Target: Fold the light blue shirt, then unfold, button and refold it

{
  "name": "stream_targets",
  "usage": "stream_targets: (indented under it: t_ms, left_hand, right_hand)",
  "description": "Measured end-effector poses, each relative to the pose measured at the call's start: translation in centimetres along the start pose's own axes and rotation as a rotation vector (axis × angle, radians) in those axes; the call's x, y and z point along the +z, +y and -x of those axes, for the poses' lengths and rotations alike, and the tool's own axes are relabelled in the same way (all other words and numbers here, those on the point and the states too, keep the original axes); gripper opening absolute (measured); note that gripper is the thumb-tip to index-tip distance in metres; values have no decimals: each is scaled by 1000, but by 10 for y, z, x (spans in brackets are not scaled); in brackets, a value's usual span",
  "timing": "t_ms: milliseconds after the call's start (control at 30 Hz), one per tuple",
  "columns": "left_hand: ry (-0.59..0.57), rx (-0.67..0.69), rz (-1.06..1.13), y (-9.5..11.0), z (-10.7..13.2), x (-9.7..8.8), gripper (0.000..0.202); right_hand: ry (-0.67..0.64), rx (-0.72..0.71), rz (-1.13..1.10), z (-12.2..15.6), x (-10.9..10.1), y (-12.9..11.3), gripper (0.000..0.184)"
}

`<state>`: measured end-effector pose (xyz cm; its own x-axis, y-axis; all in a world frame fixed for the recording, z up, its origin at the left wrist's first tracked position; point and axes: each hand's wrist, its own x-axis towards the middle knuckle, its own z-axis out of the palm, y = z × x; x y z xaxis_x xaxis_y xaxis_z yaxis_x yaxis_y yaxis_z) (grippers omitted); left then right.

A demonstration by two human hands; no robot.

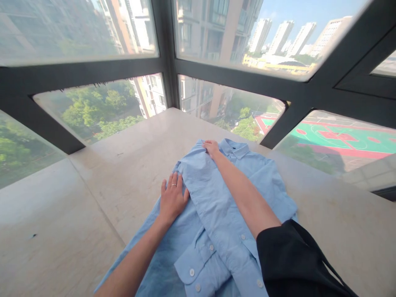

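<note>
A light blue button-up shirt lies on the stone sill, its collar toward the window corner. One sleeve is folded across the front, and a cuff with white buttons shows near the bottom. My left hand, a ring on one finger, rests flat on the shirt's left edge with the fingers stretched out. Farther up, beside the collar, my right hand has its fingers curled onto the cloth at the shoulder, pinching it. My right forearm crosses over the shirt and covers part of it.
The pale stone sill spreads around the shirt, with a seam on the left and a small dark speck. Dark window frames meet at the corner behind it. Buildings, trees and a sports court show outside through the glass.
</note>
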<state>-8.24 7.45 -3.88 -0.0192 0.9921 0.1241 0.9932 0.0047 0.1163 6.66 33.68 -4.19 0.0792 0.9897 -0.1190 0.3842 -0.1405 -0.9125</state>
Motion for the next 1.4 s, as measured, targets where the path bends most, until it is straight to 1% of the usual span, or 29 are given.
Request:
stream_targets:
  t_ms: [100,233,333,500,600,700,833,933,1000,1100,1133,1167,1233,1300,1400]
  left_hand:
    - [-1,3,-9,0,0,1,60]
    - [-8,7,-26,-1,0,0,60]
    - [-5,12,-28,-2,0,0,60]
    - [9,10,-23,-2,0,3,60]
    - [5,2,-26,-3,-1,3,60]
    - [3,0,-20,-2,-1,2,60]
    - [14,0,-8,-2,-1,1,59]
    - [12,-1,-6,-2,-2,1,59]
    - [10,-10,-6,-1,-2,0,59]
    - [9,-21,-9,0,-3,-2,58]
    - [11,-20,-7,1,-3,-2,58]
    - [12,-17,-5,1,-3,-3,58]
    - [14,-14,6,2,-3,-3,59]
    - [20,-17,20,2,-4,-3,59]
    - [39,-19,29,3,-4,-3,59]
  right_hand:
    - [-18,-1,43,2,-4,-2,14]
    - [-68,5,106,-3,-5,-2,24]
    - [-78,-6,186,-11,-1,-2,25]
    - [-88,-69,340,-26,8,-6,25]
    - [-100,-104,403,-30,11,-9,20]
    - [-74,-138,439,-29,12,-11,27]
    - [37,-186,467,-16,10,-16,24]
    - [117,-272,483,6,6,-22,38]
    - [116,-432,517,28,3,-24,41]
    - [21,-784,626,69,-2,-20,39]
    - [-21,-867,666,84,-5,-17,39]
    - [-61,-911,702,100,-8,-12,39]
    - [-115,-907,750,131,-18,-1,42]
    - [-146,-841,763,162,-32,12,47]
    - [-173,-767,745,211,-57,31,51]
